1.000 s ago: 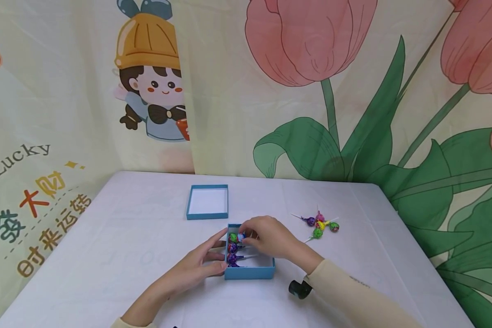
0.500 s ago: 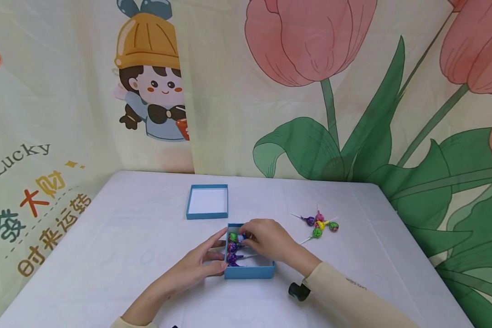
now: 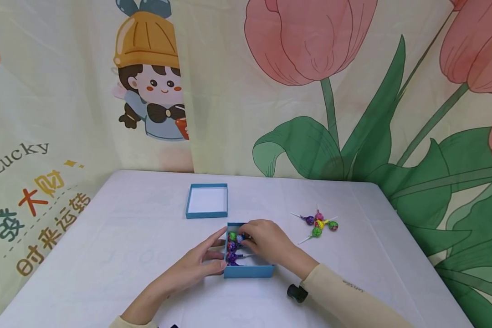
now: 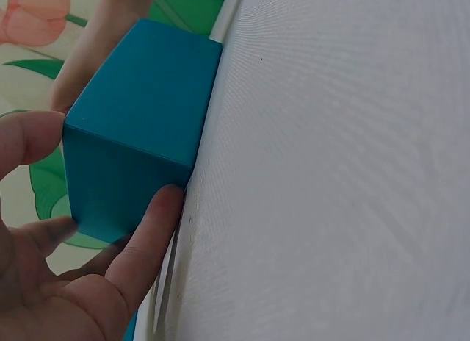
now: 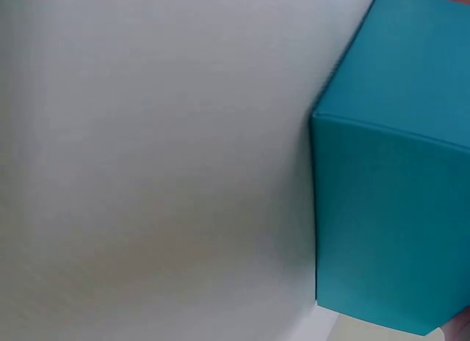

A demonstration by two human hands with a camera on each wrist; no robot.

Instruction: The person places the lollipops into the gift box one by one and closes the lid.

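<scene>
Head view: left hand braces left wall of open blue cardboard box mid-worktop, fingers straight, grip released. Right hand inside box, grip pinching blue-wrapped lollipop beside green and purple ones. Best lay it flat, stick parallel to others. Loose lollipop pile right; blue lid behind.

Left wrist view: fingers flat against box corner; white worktop free alongside.

Right wrist view: only box outer wall showing; hand unseen.

Low in the frame, the left hand lies flat with fingers straight. The right hand curls its fingers, sleeve trailing lower right.
</scene>
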